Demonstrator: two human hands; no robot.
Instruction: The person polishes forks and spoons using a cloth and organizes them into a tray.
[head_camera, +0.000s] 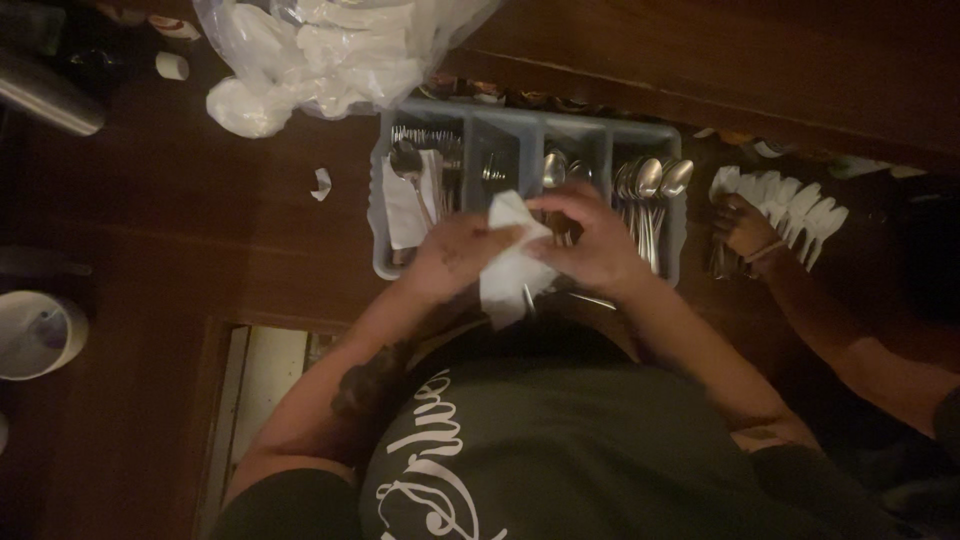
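Observation:
My left hand (455, 255) and my right hand (590, 240) meet over the front of a grey cutlery tray (378, 215). Both are closed on a white paper napkin (510, 265) that is wrapped around a piece of metal cutlery (590, 298), whose end pokes out below my right hand. The tray's compartments hold forks (425, 140) at the left and spoons (650, 185) at the right. A folded white napkin (405, 205) lies in the left compartment.
A clear plastic bag of white items (320, 50) lies at the back on the dark wooden counter (180, 230). Another person's hand (745, 230) rests by white plastic spoons (790, 205) at the right. A white cup (35, 335) stands at the left edge.

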